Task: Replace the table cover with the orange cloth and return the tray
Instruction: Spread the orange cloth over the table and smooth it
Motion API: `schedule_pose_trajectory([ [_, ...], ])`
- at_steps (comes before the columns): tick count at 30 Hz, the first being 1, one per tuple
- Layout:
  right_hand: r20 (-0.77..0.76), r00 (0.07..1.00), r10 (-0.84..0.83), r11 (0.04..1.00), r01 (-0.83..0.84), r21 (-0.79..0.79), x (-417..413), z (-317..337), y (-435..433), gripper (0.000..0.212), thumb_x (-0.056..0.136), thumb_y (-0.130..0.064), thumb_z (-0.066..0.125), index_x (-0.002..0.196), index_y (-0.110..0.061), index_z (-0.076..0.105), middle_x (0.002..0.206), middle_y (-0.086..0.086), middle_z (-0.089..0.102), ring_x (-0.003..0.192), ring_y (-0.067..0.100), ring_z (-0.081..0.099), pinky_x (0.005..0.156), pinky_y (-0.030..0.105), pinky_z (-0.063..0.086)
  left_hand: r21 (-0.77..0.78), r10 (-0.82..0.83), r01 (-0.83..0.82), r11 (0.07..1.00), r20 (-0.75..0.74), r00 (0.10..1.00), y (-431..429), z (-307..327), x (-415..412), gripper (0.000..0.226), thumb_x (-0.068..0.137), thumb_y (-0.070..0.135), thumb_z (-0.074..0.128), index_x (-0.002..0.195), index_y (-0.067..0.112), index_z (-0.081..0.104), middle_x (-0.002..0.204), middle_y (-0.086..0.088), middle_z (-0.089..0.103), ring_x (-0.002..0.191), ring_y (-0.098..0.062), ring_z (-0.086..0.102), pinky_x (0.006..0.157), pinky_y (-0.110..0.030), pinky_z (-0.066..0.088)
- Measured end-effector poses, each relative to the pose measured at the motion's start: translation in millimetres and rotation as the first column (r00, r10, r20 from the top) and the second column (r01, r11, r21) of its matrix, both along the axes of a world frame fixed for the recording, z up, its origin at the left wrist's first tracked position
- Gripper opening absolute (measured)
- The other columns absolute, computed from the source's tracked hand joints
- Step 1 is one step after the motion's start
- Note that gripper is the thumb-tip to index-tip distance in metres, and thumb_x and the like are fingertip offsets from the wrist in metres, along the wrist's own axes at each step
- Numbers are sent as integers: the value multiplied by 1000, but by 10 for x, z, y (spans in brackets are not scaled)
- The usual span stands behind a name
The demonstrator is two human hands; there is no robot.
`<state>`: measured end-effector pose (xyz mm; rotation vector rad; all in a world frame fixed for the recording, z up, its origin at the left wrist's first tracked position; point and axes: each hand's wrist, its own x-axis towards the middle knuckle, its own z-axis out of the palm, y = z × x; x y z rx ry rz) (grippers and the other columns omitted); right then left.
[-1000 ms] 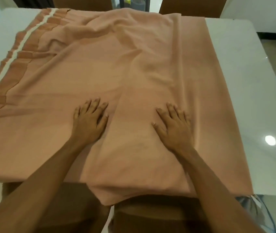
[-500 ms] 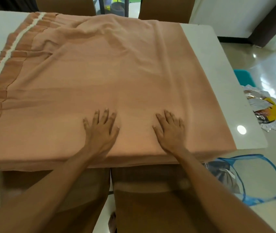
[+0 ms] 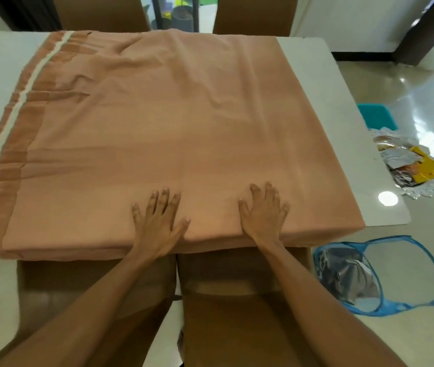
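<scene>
The orange cloth (image 3: 173,128) lies spread over most of the white table (image 3: 316,83), with a white stripe and darker band along its left side. Its near edge hangs a little over the table's front. My left hand (image 3: 159,223) rests flat on the cloth near the front edge, fingers spread. My right hand (image 3: 264,213) lies flat beside it, a short gap to the right, also pressing on the cloth. A silver tray (image 3: 406,165) with packets, one yellow, sits on the floor to the right of the table.
Two brown chairs (image 3: 231,300) stand tucked in under the near edge, two more at the far side. A blue mesh basket (image 3: 385,276) with grey fabric inside lies on the floor at right. A teal box (image 3: 377,117) sits beyond the tray.
Both hands slid toward me over the cloth, smoothing out the fold that hung in the middle. The cloth's front edge now lies straight along the table's edge. The view pulled back.
</scene>
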<state>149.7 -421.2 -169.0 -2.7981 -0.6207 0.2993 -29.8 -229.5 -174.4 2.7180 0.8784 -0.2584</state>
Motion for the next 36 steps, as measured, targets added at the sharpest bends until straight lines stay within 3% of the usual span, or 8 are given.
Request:
schedule_pose_trajectory([
  [5, 13, 924, 381, 914, -379, 144, -198, 11, 906, 52, 99, -50, 42, 145, -26, 47, 159, 7, 36, 146, 26, 32, 118, 59, 22, 16, 258, -258, 966, 22, 966, 571, 108, -478, 70, 93, 65, 24, 155, 32, 25, 166, -1, 13, 153, -25, 9, 117, -62, 6],
  [10, 0, 784, 621, 780, -618, 91, -675, -73, 1889, 51, 97, -51, 43, 142, -28, 45, 163, 8, 26, 148, 29, 23, 117, 63, 15, 31, 401, -402, 915, 26, 916, 1325, 177, -1187, 76, 92, 64, 31, 155, 20, 31, 162, -14, 25, 149, -33, 21, 120, -55, 20],
  [14, -33, 670, 741, 671, -738, 68, -1285, -73, 2544, 56, 98, -50, 42, 149, -27, 37, 165, 8, 20, 152, 32, 15, 118, 65, 7, 37, 489, -489, 871, 21, 872, 1820, 178, -1751, 79, 93, 65, 34, 156, 18, 27, 163, -17, 22, 151, -34, 18, 122, -50, 17],
  [17, -45, 668, 743, 670, -740, 66, -1675, -66, 2910, 60, 97, -51, 42, 152, -29, 33, 167, 8, 17, 153, 34, 11, 118, 67, 1, 57, 471, -469, 881, -13, 882, 2115, 150, -2059, 75, 98, 64, 34, 159, 24, 16, 166, -12, 11, 153, -32, 9, 122, -50, 12],
  [23, -62, 750, 659, 753, -657, 50, -2473, -94, 3497, 71, 94, -66, 35, 158, -39, 19, 170, 2, 0, 156, 32, -4, 116, 66, -11, 4, 301, -301, 953, -37, 953, 2479, 30, -2457, 75, 98, 66, 21, 158, 31, -8, 166, -3, -17, 152, -24, -17, 121, -47, -7],
  [30, -16, 850, 526, 850, -527, -32, -3334, -97, 4118, 67, 96, -69, 27, 158, -44, 17, 170, 2, -4, 156, 30, -8, 118, 62, -11, -38, 198, -196, 980, 43, 979, 3069, -65, -3090, 75, 100, 64, 16, 158, 27, -13, 165, -4, -22, 151, -26, -21, 120, -47, -12],
  [36, -77, 869, 488, 869, -492, -52, -3880, -39, 4523, 69, 95, -72, 34, 157, -45, 21, 171, 1, -2, 156, 30, -7, 119, 61, -7, -95, 101, -103, 990, -24, 995, 3530, -13, -3645, 74, 101, 61, 16, 157, 24, -16, 164, -7, -25, 150, -27, -23, 121, -47, -12],
])
